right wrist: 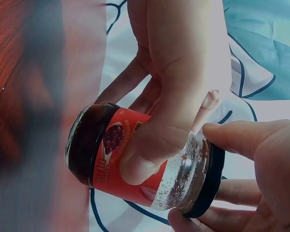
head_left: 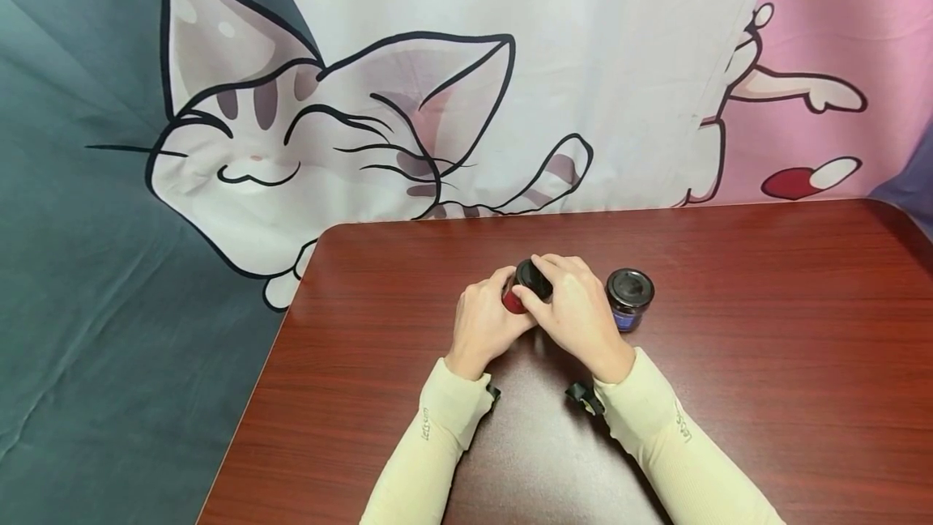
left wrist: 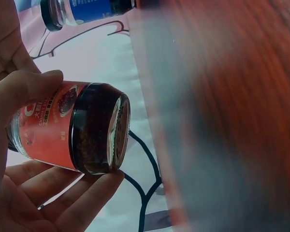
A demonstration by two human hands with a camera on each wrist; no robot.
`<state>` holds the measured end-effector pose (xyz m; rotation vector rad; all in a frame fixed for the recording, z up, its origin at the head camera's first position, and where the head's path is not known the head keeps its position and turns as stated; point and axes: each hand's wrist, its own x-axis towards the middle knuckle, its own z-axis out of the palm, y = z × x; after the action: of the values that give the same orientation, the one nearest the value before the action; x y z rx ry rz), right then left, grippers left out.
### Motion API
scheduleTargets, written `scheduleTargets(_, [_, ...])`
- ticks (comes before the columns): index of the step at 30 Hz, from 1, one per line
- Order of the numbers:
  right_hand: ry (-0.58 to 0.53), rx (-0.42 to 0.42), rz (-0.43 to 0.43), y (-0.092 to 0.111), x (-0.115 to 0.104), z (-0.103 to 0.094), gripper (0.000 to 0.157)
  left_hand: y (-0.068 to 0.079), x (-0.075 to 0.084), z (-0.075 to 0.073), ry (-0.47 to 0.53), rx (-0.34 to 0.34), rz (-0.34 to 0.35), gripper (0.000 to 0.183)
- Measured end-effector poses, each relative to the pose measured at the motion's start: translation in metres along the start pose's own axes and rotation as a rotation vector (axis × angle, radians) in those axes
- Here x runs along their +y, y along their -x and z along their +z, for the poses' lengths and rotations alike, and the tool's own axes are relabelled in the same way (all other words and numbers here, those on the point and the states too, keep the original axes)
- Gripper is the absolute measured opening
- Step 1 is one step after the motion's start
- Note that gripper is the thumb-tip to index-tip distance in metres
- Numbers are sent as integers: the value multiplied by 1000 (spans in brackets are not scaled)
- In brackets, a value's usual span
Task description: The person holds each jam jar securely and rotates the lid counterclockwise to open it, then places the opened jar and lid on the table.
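A glass jar (right wrist: 130, 159) with a red label and dark contents is held up over the table. My left hand (head_left: 481, 321) grips its body, the thumb lying across the label and fingers curled around the far side. On the jar's black lid (right wrist: 210, 183) sit the fingers and thumb of my right hand (head_left: 579, 310), pinching it at the rim. The lid is on the jar's mouth. In the left wrist view, dark contents fill the base end of the jar, and its bottom shows clear of the table.
A second jar (head_left: 630, 290), with a black lid and blue label, stands upright on the reddish-brown table (head_left: 765, 363) just right of my right hand. Behind the table's far edge hangs a curtain (head_left: 619, 47) printed with cartoon cats.
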<state>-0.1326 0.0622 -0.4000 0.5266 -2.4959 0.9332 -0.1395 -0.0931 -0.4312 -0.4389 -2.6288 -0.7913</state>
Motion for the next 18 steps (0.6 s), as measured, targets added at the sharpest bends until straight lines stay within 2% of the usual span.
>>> scheduleTargets(18, [-2,-41,8,-1,-1,-3,51,0,-1,-1,21,-18,-6,50])
